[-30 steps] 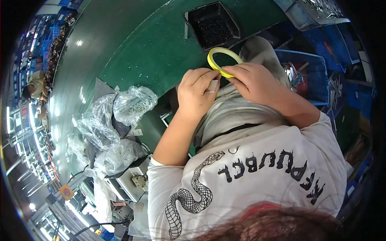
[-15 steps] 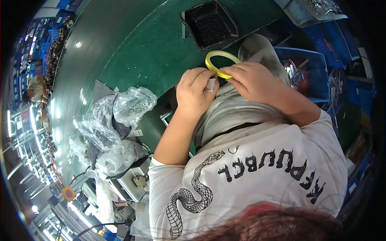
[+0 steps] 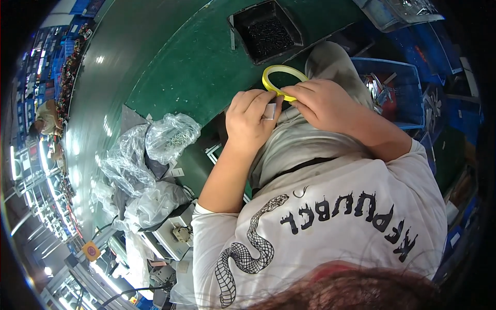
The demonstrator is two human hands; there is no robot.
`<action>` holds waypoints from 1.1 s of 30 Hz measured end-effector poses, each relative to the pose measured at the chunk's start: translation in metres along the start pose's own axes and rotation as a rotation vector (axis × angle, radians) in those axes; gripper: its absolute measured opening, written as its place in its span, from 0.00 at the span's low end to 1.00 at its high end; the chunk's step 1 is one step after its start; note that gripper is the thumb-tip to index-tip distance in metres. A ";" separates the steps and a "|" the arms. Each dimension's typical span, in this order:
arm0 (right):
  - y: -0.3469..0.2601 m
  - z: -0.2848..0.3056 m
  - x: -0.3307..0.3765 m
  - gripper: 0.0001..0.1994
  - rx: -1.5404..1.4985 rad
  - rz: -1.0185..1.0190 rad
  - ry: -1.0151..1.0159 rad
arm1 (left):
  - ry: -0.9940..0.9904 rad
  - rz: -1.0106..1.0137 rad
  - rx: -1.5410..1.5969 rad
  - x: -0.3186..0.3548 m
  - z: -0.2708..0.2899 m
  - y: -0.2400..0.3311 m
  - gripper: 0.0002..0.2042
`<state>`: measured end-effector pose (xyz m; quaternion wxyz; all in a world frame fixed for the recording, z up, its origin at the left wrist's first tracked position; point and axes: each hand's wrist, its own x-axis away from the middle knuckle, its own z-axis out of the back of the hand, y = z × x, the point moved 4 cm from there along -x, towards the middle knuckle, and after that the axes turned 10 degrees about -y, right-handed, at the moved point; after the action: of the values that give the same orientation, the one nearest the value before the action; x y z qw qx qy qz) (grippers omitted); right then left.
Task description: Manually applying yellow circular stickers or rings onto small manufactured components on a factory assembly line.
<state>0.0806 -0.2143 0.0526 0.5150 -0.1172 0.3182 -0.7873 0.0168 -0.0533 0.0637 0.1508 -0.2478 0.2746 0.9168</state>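
Both hands meet over the person's lap, at the near edge of the green bench (image 3: 206, 67). The right hand (image 3: 323, 103) has its grip closed on a yellow roll of tape (image 3: 283, 77), thumb and fingers pinching the near side of the ring so that the rest of it stands out over the bench edge. The left hand (image 3: 250, 121) is curled almost shut, and a small pale piece (image 3: 269, 110), which may be a tab of tape or a small part, is nipped between its thumb and forefinger, just beside the roll and nearly touching the right hand's fingertips. Whether the piece is joined to the roll I cannot tell.

My judgement is that the step in hand is the drawing or placing of a short length of tape: one hand steadies the roll, the other works the free end. The next move would call for a firm hold on the ring while the left fingers pull or press with fine control, so that the strip neither folds on itself nor slips from the pinch.

A black tray of small dark parts (image 3: 266, 31) sits on the bench beyond the hands, a blue bin (image 3: 398, 88) stands at the right, and crumpled clear plastic bags (image 3: 150, 150) lie to the left.
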 end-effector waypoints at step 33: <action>0.000 -0.009 -0.002 0.16 0.239 0.036 -0.038 | -0.107 0.059 -0.086 0.007 -0.007 -0.002 0.12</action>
<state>0.0773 -0.2090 0.0463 0.5452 -0.0643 0.2145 -0.8079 0.0147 -0.0549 0.0542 0.1275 -0.1965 0.2337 0.9437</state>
